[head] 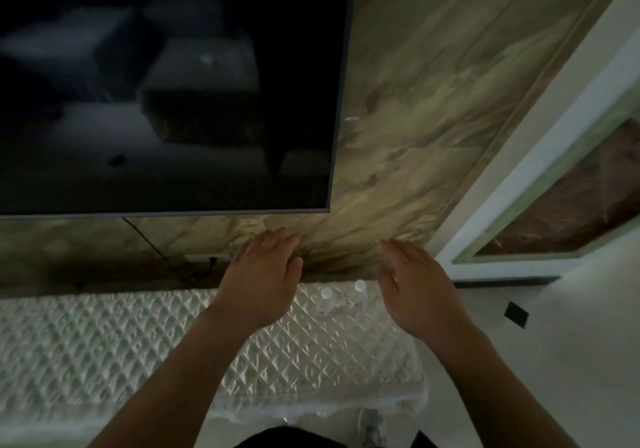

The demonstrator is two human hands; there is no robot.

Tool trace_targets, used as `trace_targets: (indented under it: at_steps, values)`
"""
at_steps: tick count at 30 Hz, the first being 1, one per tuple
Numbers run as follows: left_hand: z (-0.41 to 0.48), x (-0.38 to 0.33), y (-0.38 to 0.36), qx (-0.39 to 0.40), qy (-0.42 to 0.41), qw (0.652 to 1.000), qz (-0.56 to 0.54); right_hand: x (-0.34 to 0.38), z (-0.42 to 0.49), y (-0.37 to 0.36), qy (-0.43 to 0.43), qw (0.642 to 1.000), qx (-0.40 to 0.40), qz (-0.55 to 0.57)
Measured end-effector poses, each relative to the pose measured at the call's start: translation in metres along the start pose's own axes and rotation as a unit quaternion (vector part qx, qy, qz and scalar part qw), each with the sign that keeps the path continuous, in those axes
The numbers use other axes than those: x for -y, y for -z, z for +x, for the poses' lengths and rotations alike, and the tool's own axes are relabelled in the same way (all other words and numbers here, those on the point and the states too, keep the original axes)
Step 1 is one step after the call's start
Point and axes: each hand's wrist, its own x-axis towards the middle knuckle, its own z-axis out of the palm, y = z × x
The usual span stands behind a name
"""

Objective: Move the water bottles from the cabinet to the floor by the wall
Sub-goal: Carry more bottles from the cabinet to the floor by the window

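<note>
Two clear water bottles with white caps stand close together on the cabinet, one [326, 300] nearer me and the other [360, 291] just right of it, near the back edge. The cabinet [104, 343] wears a white quilted cover. My left hand [263, 278] hovers just left of the bottles, fingers spread and holding nothing. My right hand [415, 285] hovers just right of them, also with fingers apart and nothing in it. The bottles sit between the two hands, touched by neither.
A large dark television [166, 84] hangs on the marbled wall [415, 118] above the cabinet, with a black cable [156, 250] running down below it. To the right lie pale floor [571, 343], a white frame [519, 188] and a small black square [516, 314]. My shoe [372, 427] shows below.
</note>
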Motion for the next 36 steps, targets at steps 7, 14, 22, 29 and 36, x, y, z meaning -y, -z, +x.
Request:
trace_targets:
  at_steps: [7,14,22,29,36]
  values:
    - [0.019,-0.052,-0.025,-0.021,0.057,0.998,0.01,-0.063,0.035,0.007,0.053,0.997,0.048,0.013]
    - [0.021,-0.062,-0.044,-0.036,0.125,0.992,-0.007,-0.085,0.059,-0.017,0.098,0.99,0.101,0.016]
    - [0.036,-0.031,-0.096,0.001,0.184,0.982,-0.036,-0.097,0.09,-0.075,0.082,0.988,0.128,0.036]
    - [0.069,-0.003,-0.166,0.03,0.186,0.979,-0.078,-0.114,0.117,-0.145,0.043,0.985,0.157,0.055]
    - [0.095,0.02,-0.25,0.057,0.22,0.963,-0.142,-0.143,0.138,-0.226,-0.007,0.981,0.162,0.107]
